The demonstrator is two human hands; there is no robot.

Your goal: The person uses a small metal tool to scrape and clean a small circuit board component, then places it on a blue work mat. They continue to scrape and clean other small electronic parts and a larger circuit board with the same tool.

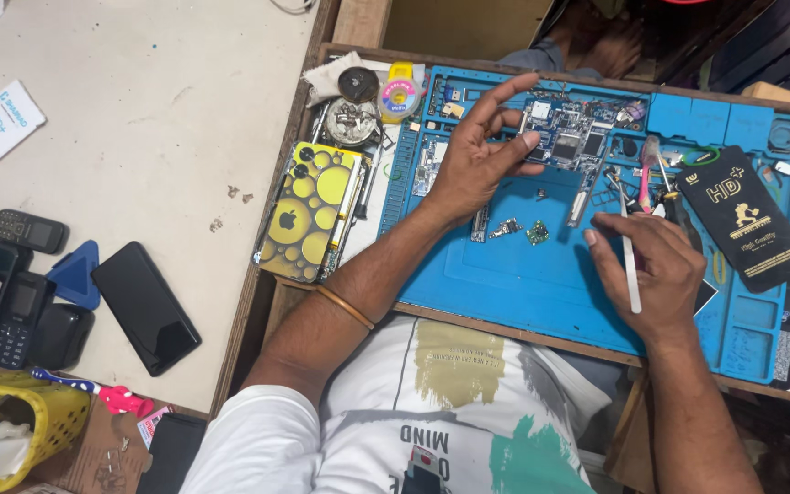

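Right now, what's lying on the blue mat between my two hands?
Head view: between left hand and right hand, two small loose parts lie on the blue mat; otherwise bare.

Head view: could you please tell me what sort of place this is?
Most likely a phone repair bench. A bare circuit board lies on a blue repair mat, the left hand is raised over it, the right hand holds a thin white tool, and several phones lie on the table beside.

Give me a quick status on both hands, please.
Left hand open, lifted above blue mat. Right hand gripping white tool. Circuit board between them; small chips loose nearby.
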